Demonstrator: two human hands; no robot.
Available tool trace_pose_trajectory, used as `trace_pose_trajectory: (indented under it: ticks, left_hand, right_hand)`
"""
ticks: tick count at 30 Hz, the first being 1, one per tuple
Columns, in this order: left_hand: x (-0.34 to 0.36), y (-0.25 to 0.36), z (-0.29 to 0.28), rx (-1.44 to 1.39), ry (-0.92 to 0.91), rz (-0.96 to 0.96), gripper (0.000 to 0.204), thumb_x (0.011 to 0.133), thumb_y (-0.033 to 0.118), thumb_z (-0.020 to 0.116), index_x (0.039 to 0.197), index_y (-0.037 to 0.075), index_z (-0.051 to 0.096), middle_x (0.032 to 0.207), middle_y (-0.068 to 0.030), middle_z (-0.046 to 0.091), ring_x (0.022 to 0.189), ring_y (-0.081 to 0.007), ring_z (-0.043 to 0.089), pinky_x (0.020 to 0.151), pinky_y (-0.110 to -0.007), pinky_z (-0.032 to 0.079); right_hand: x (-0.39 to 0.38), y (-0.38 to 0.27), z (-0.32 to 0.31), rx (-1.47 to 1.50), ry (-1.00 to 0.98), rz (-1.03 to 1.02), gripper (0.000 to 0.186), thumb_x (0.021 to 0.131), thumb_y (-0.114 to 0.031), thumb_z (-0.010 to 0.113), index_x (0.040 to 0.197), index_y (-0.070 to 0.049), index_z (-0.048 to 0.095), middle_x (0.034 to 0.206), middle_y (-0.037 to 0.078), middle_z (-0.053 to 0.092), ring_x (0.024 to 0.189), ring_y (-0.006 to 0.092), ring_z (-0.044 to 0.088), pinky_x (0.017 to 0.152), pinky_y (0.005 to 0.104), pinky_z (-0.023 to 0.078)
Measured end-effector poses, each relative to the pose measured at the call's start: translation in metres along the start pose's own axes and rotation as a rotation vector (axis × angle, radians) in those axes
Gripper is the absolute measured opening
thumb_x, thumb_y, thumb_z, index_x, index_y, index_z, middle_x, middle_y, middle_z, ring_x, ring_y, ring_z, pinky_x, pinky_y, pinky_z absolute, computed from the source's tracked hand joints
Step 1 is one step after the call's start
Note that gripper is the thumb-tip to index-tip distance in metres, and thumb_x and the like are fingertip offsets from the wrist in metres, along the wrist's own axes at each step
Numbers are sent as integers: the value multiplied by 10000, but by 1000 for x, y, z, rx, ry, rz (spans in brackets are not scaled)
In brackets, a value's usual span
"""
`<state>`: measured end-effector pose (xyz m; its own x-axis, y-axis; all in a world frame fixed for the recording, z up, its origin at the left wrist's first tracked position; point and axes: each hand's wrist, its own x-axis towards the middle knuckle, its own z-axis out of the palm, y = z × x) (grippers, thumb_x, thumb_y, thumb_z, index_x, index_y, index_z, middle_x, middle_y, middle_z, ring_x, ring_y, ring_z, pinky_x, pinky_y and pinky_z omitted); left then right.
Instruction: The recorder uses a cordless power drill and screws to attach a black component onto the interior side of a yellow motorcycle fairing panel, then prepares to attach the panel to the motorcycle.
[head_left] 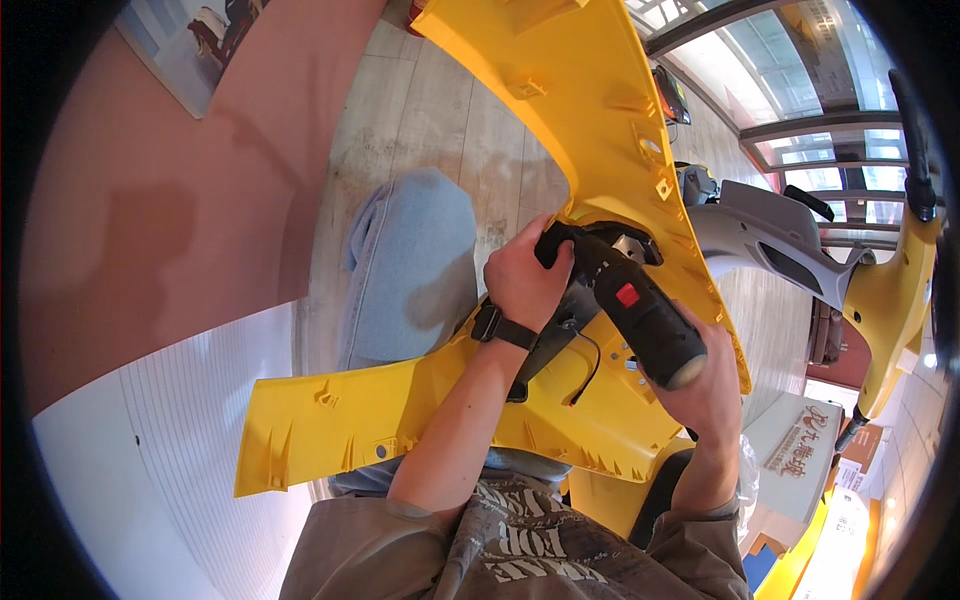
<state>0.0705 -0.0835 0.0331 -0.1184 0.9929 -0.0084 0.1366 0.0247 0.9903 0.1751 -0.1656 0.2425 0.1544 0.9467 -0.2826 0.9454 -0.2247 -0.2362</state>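
A large yellow plastic scooter panel (560, 60) lies across my lap with its ribbed inner side up. My right hand (710, 375) grips a black cordless drill (640, 310) with a red button; its front points into the middle of the panel. Beside the drill's front end, my left hand (530, 275) has its fingers closed round a black plastic part (555, 240), and a black watch (500, 325) is on that wrist. A thin dark cable (595, 355) curls out over the panel. The drill's tip is hidden.
To the right stands a scooter with a grey and yellow body (765, 235). A white carton (795, 450) sits at the lower right. On the left is a pink wall (200, 220) above a white ribbed panel (200, 450). Wood-look floor (425, 120) shows beyond my knee.
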Motion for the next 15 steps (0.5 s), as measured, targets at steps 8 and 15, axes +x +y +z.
trace_pose_trajectory:
  ticks: [8, 15]
  left_hand:
    - [-1, 6, -5, 29, -62, -58, 404, 829, 178, 789, 1216, 84, 715, 1020, -201, 743, 960, -354, 730, 828, -382, 576]
    - [0, 3, -3, 33, -60, -58, 408, 827, 184, 789, 1216, 87, 715, 1026, -196, 743, 966, -356, 727, 830, -387, 576]
  right_hand:
    - [3, 4, 1, 29, 51, -46, 491, 645, -84, 796, 1117, -16, 680, 865, 225, 698, 857, 431, 674, 773, 424, 526]
    - [6, 4, 0, 22, 55, -61, 466, 653, -97, 782, 1105, -33, 687, 809, 236, 683, 833, 450, 665, 725, 434, 532]
